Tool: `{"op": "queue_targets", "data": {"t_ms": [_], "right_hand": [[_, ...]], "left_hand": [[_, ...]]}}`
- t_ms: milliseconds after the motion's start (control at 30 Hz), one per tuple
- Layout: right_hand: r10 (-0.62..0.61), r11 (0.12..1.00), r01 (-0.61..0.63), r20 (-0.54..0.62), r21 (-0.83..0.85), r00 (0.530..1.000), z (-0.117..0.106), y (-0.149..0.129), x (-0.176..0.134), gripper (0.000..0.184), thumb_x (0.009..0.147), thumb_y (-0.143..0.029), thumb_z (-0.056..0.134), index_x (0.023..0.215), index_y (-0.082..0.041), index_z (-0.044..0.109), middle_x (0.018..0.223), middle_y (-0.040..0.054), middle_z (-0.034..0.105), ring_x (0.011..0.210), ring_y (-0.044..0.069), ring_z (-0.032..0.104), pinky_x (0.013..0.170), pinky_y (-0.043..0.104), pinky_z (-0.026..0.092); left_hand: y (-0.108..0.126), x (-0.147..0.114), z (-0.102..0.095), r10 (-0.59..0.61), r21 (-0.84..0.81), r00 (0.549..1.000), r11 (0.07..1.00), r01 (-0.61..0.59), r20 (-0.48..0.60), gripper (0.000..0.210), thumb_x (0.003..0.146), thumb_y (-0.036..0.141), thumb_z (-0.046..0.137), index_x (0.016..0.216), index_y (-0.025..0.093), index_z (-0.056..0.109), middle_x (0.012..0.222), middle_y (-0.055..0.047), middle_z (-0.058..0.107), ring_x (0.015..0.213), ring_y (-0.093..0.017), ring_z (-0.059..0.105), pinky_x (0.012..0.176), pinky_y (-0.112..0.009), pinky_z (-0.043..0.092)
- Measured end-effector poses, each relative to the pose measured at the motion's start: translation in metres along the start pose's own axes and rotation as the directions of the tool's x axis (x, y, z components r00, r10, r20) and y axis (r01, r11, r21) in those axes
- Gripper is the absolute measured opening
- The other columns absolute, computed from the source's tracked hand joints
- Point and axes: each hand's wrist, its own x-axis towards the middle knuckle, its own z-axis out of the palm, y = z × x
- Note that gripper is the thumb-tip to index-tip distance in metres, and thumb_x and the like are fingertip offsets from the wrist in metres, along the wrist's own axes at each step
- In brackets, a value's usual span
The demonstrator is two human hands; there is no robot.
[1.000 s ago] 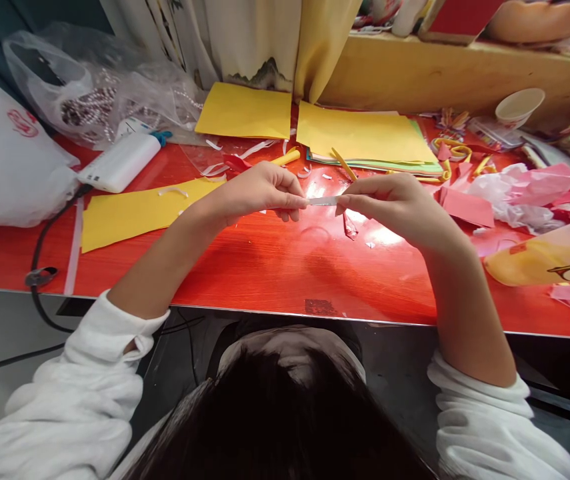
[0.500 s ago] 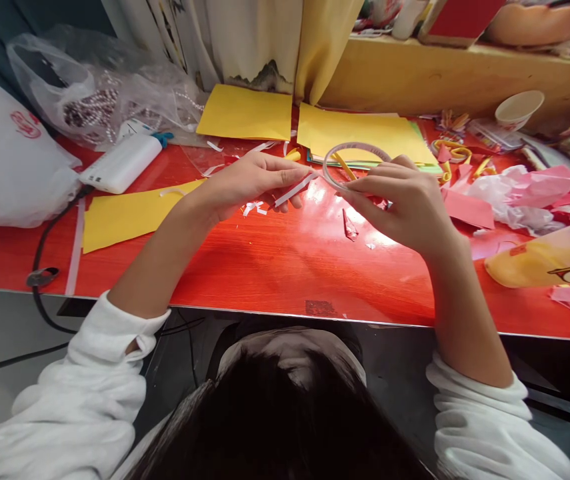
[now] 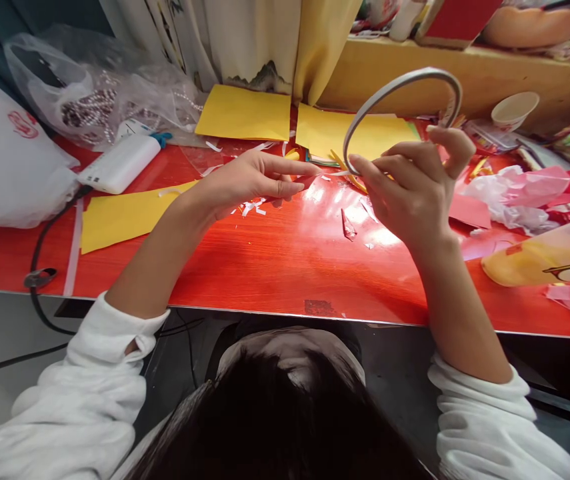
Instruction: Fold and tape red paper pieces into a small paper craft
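Note:
My right hand (image 3: 412, 190) holds a thin roll of white tape (image 3: 382, 93) upright, fingers gripping its rim at the lower left and right. From the roll a short tape tail (image 3: 335, 174) runs left toward my left hand (image 3: 259, 180). My left hand is closed in a pinch, thumb against fingers, on a small red piece (image 3: 309, 180) that its fingers partly hide. White tape scraps (image 3: 253, 208) lie on the red table (image 3: 285, 267) below the left fingers. Nearer the right hand rests a small shiny red folded piece (image 3: 349, 227).
Yellow sheets (image 3: 245, 113) lie at the back, another yellow sheet (image 3: 125, 213) at left by a white power bank (image 3: 122, 163). Plastic bags (image 3: 15, 160) stand far left. Crumpled pink paper (image 3: 519, 193), a paper cup (image 3: 515, 112) and a yellow-bottomed clear cup (image 3: 529, 260) occupy the right.
My right hand has lifted and turned, raising the tape roll up and to the right. A tape tail now spans between the hands. The white strip by my left hand is less visible.

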Motion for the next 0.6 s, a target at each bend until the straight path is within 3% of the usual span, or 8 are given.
{"op": "queue_targets", "data": {"t_ms": [100,233,333,400,500,600], "right_hand": [[0.144,0.966,-0.143,0.010,0.215,0.989,0.000,-0.002,0.001,0.032,0.091,-0.047,0.042,0.114,-0.034,0.060,0.084,0.0065,0.064,0.112,0.024,0.046,0.100,0.046,0.026],[0.181,0.925,-0.187,0.048,0.332,0.982,0.002,-0.003,0.000,0.032,0.090,-0.048,0.042,0.111,-0.032,0.059,0.087,0.0092,0.064,0.107,0.028,0.047,0.085,0.047,0.036],[0.183,0.933,-0.182,0.025,0.312,0.983,0.004,-0.002,-0.001,0.033,0.090,-0.048,0.040,0.112,-0.030,0.059,0.093,0.0105,0.064,0.107,0.029,0.047,0.083,0.047,0.037],[0.169,0.940,-0.166,0.017,0.299,0.985,0.006,-0.003,-0.001,0.034,0.090,-0.048,0.040,0.112,-0.030,0.058,0.097,0.0110,0.064,0.110,0.030,0.046,0.083,0.048,0.037],[0.143,0.961,-0.131,-0.034,0.245,0.989,0.008,-0.005,0.000,0.032,0.090,-0.047,0.040,0.109,-0.029,0.059,0.105,0.0119,0.062,0.118,0.032,0.039,0.088,0.049,0.035],[0.076,0.996,-0.064,-0.187,0.068,0.979,0.010,-0.007,0.000,0.029,0.091,-0.042,0.041,0.105,-0.030,0.063,0.119,0.0103,0.057,0.124,0.032,0.034,0.096,0.050,0.030]], "left_hand": [[0.002,-0.001,0.001,-0.002,0.005,1.000,1.000,0.002,0.000,0.030,0.074,0.018,0.064,0.104,0.023,0.070,0.088,0.000,0.065,0.082,-0.012,0.061,0.070,-0.025,0.048],[0.004,-0.001,0.001,0.012,0.008,0.999,1.000,-0.013,0.042,0.040,0.073,0.017,0.065,0.111,0.027,0.065,0.077,0.002,0.061,0.080,-0.011,0.060,0.072,-0.025,0.048],[0.004,-0.001,0.001,0.020,0.011,0.997,1.000,-0.021,0.081,0.059,0.070,0.017,0.068,0.125,0.032,0.054,0.067,0.005,0.055,0.075,-0.010,0.060,0.072,-0.024,0.048],[0.004,-0.001,0.001,0.020,0.024,0.996,0.999,-0.022,0.090,0.060,0.071,0.018,0.068,0.127,0.030,0.052,0.065,0.005,0.054,0.072,-0.010,0.060,0.072,-0.025,0.049],[0.007,-0.003,0.004,0.011,0.078,0.991,0.997,-0.022,0.135,0.045,0.072,0.019,0.068,0.116,0.024,0.062,0.068,0.002,0.057,0.070,-0.011,0.060,0.072,-0.025,0.049],[0.013,-0.007,0.006,-0.003,0.147,0.972,0.989,-0.032,0.234,0.024,0.073,0.025,0.067,0.096,0.022,0.069,0.072,0.001,0.061,0.074,-0.012,0.062,0.071,-0.025,0.048]]}}
